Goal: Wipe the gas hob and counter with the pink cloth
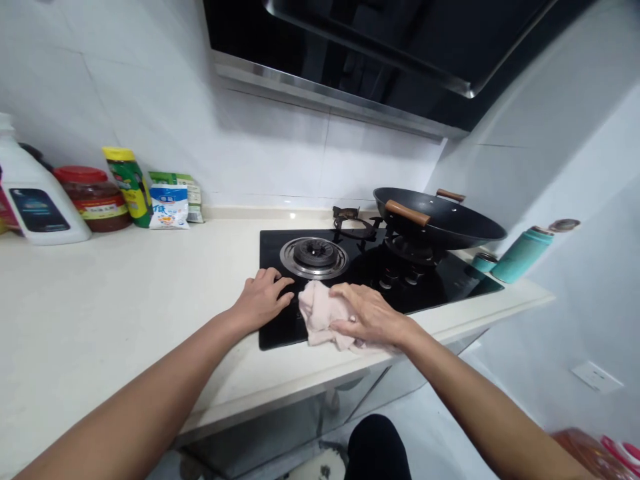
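A crumpled pale pink cloth (325, 313) lies on the front left part of the black glass gas stove (280, 327). My right hand (370, 312) is on the cloth, thumb and fingers curled over its right side. My left hand (263, 297) rests at the stove's left edge with its fingers apart and nothing in it. Just behind both hands is the left burner (315, 255), with its round metal ring exposed. The burner's pan support (354, 225) sits at the back of the stove. Part of the cloth is hidden under my right hand.
A black wok (445, 220) with wooden handles covers the right burner. Beside it stands a teal thermos (523, 253). At the back left are a white bottle (35, 187), a red-lidded jar (95, 200) and seasoning packets (170, 207). The range hood (340, 93) hangs above.
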Motion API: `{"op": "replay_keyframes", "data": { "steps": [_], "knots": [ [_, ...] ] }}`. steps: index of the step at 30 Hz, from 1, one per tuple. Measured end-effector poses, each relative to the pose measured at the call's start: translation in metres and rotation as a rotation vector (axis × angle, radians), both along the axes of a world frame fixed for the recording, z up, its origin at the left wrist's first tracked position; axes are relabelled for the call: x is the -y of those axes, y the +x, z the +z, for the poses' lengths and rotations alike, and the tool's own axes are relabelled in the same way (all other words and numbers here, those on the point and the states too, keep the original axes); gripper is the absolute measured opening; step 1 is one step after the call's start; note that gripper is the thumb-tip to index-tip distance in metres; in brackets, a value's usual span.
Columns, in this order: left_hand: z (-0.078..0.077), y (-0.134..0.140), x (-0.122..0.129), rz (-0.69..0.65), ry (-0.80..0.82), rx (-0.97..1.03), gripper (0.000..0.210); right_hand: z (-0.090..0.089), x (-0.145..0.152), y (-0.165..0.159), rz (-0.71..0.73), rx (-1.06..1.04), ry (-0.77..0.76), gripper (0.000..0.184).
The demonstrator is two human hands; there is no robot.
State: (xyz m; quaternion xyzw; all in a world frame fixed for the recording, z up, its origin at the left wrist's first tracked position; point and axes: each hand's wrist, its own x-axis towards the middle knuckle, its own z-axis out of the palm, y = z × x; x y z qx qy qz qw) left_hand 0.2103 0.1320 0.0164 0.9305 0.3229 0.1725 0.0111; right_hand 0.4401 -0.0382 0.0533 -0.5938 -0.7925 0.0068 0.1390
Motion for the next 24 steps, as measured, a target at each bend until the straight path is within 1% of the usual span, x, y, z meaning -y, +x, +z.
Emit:
{"op": "replay_keyframes", "data": {
  "steps": [1, 3, 6, 9, 12, 18, 21, 24],
  "knots": [
    [-0.001, -0.001, -0.001, -0.003, 0.0, 0.008, 0.042, -0.002, 0.005, -0.006, 0.024, 0.0, 0.006, 0.057],
    [-0.004, -0.002, -0.005, -0.012, 0.002, 0.029, 0.043, -0.005, 0.012, -0.015, 0.037, 0.034, 0.018, 0.061],
    [-0.007, -0.004, -0.012, -0.027, 0.008, 0.054, 0.042, -0.012, 0.016, -0.021, -0.045, 0.045, 0.054, 0.054],
    [-0.008, -0.005, -0.017, -0.029, -0.004, 0.045, 0.044, -0.018, 0.018, -0.009, -0.125, 0.01, 0.086, 0.047],
    [-0.008, -0.007, -0.02, -0.038, -0.017, 0.038, 0.046, -0.024, 0.025, 0.021, -0.162, -0.014, 0.126, 0.047],
    [-0.008, -0.007, -0.02, -0.036, -0.042, 0.036, 0.047, -0.032, 0.058, 0.104, -0.311, 0.033, 0.147, 0.041],
    [-0.009, -0.007, -0.019, -0.031, -0.041, 0.056, 0.046, -0.036, 0.077, 0.144, -0.465, 0.061, 0.117, 0.039],
    [-0.009, -0.007, -0.019, -0.034, -0.046, 0.067, 0.046, -0.04, 0.093, 0.186, -0.683, 0.098, 0.091, 0.039]
  ]
}}
